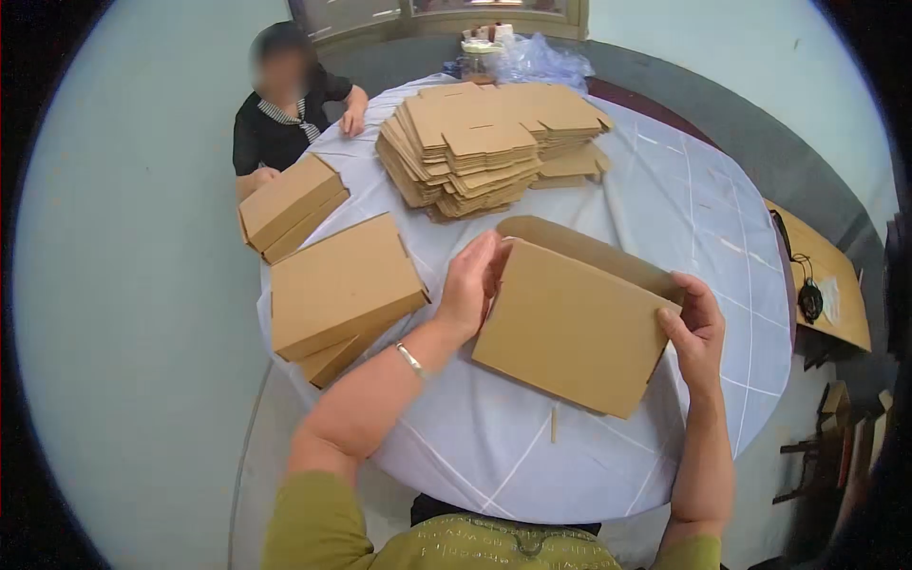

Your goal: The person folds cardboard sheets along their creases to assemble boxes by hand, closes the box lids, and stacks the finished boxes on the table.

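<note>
Between my two hands is a brown cardboard box [570, 328], tilted on the cloth-covered table, with one long flap standing up along its far side. My left hand [472, 285] presses against the box's left side, its fingers partly hidden behind the edge. At the right end, my right hand [696, 328] grips the far corner, thumb on the front panel and fingers behind the flap. Left of my left forearm lie folded boxes [347, 280], one stacked on another.
A tall pile of flat cardboard blanks [489, 133] stands at the table's far middle. Across the table at left sits a person [285, 104] beside two more folded boxes [293, 204]. A jar [478, 65] and clear plastic bag [541, 62] are at the back. A small cardboard strip [554, 425] lies near me.
</note>
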Tool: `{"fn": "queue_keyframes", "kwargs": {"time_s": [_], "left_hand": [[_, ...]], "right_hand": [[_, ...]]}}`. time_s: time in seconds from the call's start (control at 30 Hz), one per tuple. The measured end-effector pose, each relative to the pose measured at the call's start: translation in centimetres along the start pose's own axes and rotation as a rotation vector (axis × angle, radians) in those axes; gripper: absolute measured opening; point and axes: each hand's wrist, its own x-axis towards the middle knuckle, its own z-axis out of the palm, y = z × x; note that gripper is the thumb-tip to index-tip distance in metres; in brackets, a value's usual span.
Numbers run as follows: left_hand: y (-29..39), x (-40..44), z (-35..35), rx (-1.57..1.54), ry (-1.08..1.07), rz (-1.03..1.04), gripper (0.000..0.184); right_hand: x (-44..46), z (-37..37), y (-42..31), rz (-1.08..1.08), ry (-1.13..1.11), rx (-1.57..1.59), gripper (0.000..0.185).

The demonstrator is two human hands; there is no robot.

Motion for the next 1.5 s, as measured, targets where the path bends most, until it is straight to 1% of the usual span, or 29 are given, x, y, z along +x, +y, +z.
{"fn": "queue_keyframes", "kwargs": {"time_s": [0.03,0.1,0.13,0.23,0.3,0.37,0.4,0.43,0.5,0.63,0.7,0.73,0.8,0.93,1.0,1.1,1.23,1.3,1.33,1.4,1.5], "left_hand": [[0.0,-0.2,-0.1,0.000,0.008,0.005,0.030],[0.5,0.1,-0.2,0.273,0.084,0.028,0.031],[0.7,0.1,0.0,0.317,0.113,0.026,0.029],[1.6,-0.1,0.7,0.400,0.103,0.032,0.028],[2.0,0.1,0.3,0.376,0.080,0.032,0.027],[3.2,0.0,0.6,0.557,0.034,0.070,0.025],[3.7,0.1,0.6,0.520,0.003,0.052,0.022],[4.2,0.0,0.7,0.520,0.009,0.048,0.022],[5.2,-0.3,1.0,0.500,-0.064,0.029,0.023],[5.7,-0.7,1.5,0.436,-0.124,0.038,0.027],[5.4,-0.6,1.5,0.322,-0.174,-0.007,0.030],[5.4,-0.7,1.5,0.320,-0.163,0.000,0.030],[5.7,-0.9,1.9,0.216,-0.163,-0.127,0.028],[6.0,-0.9,1.7,0.215,-0.177,-0.155,0.029],[6.0,-0.8,1.6,0.253,-0.208,-0.194,0.025],[5.9,-0.8,1.5,0.264,-0.233,-0.181,0.021],[5.1,-0.6,1.4,0.311,-0.207,-0.142,0.018],[4.8,-0.6,1.9,0.342,-0.200,-0.077,0.018],[4.5,-0.5,1.8,0.408,-0.182,-0.059,0.018],[4.7,-1.0,2.1,0.412,-0.195,-0.033,0.019],[4.4,-0.9,1.9,0.345,-0.290,-0.013,0.024]], "right_hand": [[0.0,0.1,-0.1,0.045,0.026,-0.007,0.043],[0.1,-0.5,0.6,0.059,0.018,-0.030,0.043],[0.2,-0.6,0.8,0.046,0.013,-0.042,0.044],[0.1,-0.4,0.8,0.000,0.041,-0.035,0.044],[0.0,-0.5,0.4,-0.006,0.023,-0.055,0.044],[-0.2,-0.7,0.3,-0.074,0.016,-0.056,0.045],[-0.4,-0.8,0.4,-0.062,0.016,-0.057,0.045],[-0.4,-0.8,0.4,-0.100,0.008,-0.060,0.045],[-0.2,-0.7,0.1,-0.158,-0.007,-0.087,0.045],[-0.1,-1.0,0.4,-0.156,-0.003,-0.057,0.047],[-0.2,-1.4,0.8,-0.136,0.006,-0.050,0.049],[0.0,-1.4,0.8,-0.136,-0.007,-0.048,0.049],[-0.1,-1.4,0.7,-0.146,-0.009,-0.065,0.051],[-0.2,-1.6,0.9,-0.128,-0.030,-0.034,0.052],[-0.2,-1.6,0.9,-0.141,-0.018,-0.071,0.053],[-0.2,-1.5,0.9,-0.115,-0.011,-0.045,0.054],[-0.1,-1.6,0.9,-0.114,-0.025,-0.057,0.055],[-0.2,-2.0,0.9,-0.075,0.011,-0.113,0.055],[-0.2,-2.8,2.0,-0.077,0.018,-0.083,0.055],[-0.2,-3.2,2.2,-0.071,0.000,-0.113,0.057],[0.0,-2.9,1.7,-0.107,-0.023,-0.088,0.062]]}}
